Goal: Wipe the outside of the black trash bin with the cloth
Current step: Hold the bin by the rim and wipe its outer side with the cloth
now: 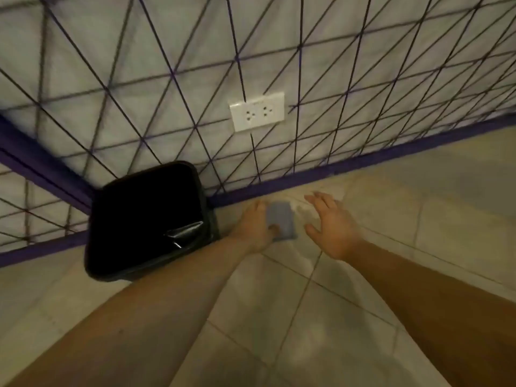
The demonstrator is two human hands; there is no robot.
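Head view, frame blurred. Black trash bin (145, 219) stands in the room corner on the tiled floor (363, 317), against the wall with dark diagonal line pattern (139, 65). Left hand (255, 226) sits just right of the bin, fingers curled round a folded grey cloth (280, 223), thumb on top of it. Cloth is apart from the bin side. Right hand (332, 227) hovers beside the cloth, fingers spread, holding nothing. White double wall socket (257, 111) above the hands.
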